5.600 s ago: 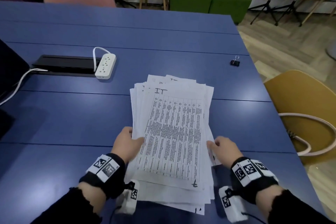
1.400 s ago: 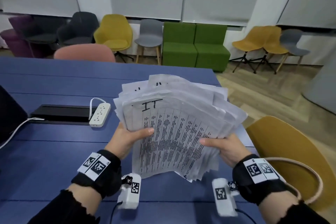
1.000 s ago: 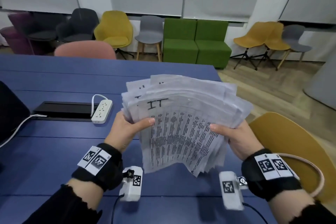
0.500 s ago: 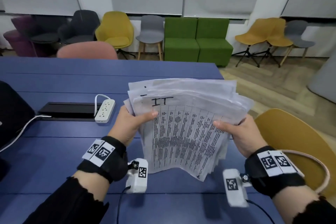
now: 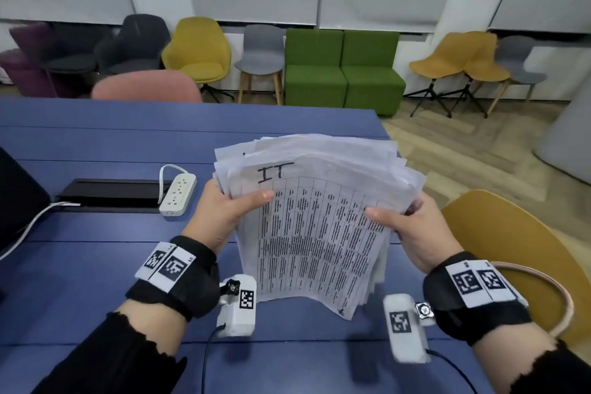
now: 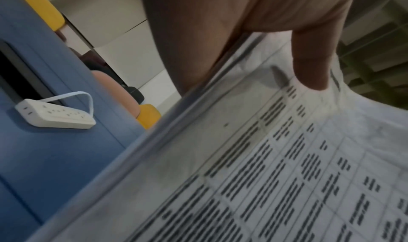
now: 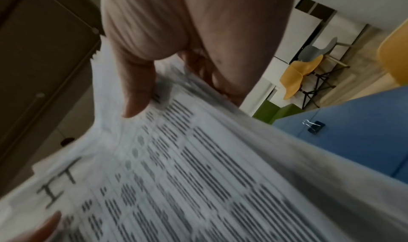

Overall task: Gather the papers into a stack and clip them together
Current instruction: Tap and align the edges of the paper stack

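Observation:
A bundle of printed papers (image 5: 313,227), the top sheet marked "IT", stands upright with its lower edge near the blue table (image 5: 96,265). My left hand (image 5: 224,211) grips its left edge, thumb across the front sheet. My right hand (image 5: 406,227) grips the right edge the same way. The sheets are fanned and uneven at the top. The left wrist view shows the thumb pressing on the papers (image 6: 287,167). In the right wrist view the papers (image 7: 198,176) fill the frame, and a black binder clip (image 7: 314,126) lies on the table beyond them.
A white power strip (image 5: 177,193) and a black cable tray (image 5: 108,195) lie at the left of the table. A yellow chair (image 5: 511,259) stands close on the right. More chairs and a green sofa (image 5: 342,70) line the far wall.
The papers went from lying flat on the table to being held upright in both hands. Over the last second the fanned sheets have drawn closer together and dropped toward the table.

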Motion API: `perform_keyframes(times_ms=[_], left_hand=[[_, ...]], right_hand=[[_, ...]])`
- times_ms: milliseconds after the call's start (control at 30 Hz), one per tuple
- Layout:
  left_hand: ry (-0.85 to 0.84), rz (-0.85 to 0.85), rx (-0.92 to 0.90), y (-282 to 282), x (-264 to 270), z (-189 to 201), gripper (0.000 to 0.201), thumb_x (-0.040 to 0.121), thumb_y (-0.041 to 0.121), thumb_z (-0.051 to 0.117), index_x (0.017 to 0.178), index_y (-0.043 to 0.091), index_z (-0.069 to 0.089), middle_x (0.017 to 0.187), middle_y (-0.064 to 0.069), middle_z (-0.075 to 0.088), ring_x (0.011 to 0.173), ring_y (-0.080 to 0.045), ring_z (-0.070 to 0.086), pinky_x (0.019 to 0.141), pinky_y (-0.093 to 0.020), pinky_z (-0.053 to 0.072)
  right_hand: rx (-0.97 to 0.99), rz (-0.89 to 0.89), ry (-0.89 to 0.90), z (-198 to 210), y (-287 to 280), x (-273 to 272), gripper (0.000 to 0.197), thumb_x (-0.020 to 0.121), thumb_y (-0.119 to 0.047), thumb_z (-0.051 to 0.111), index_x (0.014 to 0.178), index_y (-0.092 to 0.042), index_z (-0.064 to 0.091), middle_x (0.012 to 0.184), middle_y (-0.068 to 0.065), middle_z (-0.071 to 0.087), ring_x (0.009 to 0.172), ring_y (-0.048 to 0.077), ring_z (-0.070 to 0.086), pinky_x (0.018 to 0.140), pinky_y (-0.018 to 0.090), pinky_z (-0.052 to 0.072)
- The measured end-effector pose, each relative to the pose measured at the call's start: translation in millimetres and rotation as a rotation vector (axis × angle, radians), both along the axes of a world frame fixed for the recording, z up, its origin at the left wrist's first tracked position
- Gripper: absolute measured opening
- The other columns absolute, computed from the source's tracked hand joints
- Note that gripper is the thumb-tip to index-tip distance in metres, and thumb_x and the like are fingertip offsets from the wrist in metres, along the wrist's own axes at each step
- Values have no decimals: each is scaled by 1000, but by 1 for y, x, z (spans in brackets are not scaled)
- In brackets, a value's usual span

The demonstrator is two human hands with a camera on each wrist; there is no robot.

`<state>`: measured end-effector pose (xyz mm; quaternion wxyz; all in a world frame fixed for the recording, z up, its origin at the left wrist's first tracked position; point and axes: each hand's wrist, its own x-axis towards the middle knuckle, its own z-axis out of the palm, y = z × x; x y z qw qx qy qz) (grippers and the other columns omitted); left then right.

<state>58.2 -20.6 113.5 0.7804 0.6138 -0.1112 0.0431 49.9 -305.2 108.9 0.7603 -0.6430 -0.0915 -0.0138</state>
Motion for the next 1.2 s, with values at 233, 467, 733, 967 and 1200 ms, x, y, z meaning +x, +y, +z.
perform_keyframes(times_ms=[233, 467, 733, 967, 1200], left_hand=[[54, 89, -2, -12, 0, -2, 24, 72, 9, 73, 92, 22, 77, 103, -4, 76, 101, -21, 71, 88, -35, 54], [-87, 26, 31, -4, -1, 14, 47, 66, 18, 78, 111, 10, 69, 110, -12, 73, 105, -28, 69, 85, -33, 56], [-2, 56, 54, -10, 10, 2, 34, 77, 9, 70, 109, 19, 69, 114, -8, 72, 112, -25, 66, 101, -43, 49], [-46, 129, 17, -8, 7, 11, 29, 75, 6, 72, 98, 24, 76, 109, -6, 74, 107, -24, 68, 95, -38, 52], [-110, 147, 37, -5, 6, 23, 46, 64, 12, 80, 105, -2, 64, 98, -11, 73, 93, -22, 69, 83, -29, 56]], right_hand=[[-35, -128, -6, -11, 17, 0, 33, 73, 3, 73, 90, -25, 74, 102, 5, 74, 103, 23, 67, 100, 52, 46], [41, -40, -75, 11, 9, 2, 75, 46, -33, 92, 112, -10, 64, 110, 18, 68, 100, 29, 66, 91, 46, 51], [7, -98, -75, 12, 29, 10, 43, 66, 6, 77, 105, -10, 67, 98, 7, 74, 94, 22, 69, 83, 34, 54], [-28, -205, -149, 25, 31, 11, 30, 68, 6, 76, 86, -19, 74, 92, 6, 75, 92, 24, 70, 89, 41, 54], [-47, -209, -218, 46, 26, 5, 41, 55, -36, 87, 90, -25, 70, 95, 3, 71, 86, 17, 68, 82, 39, 54]])
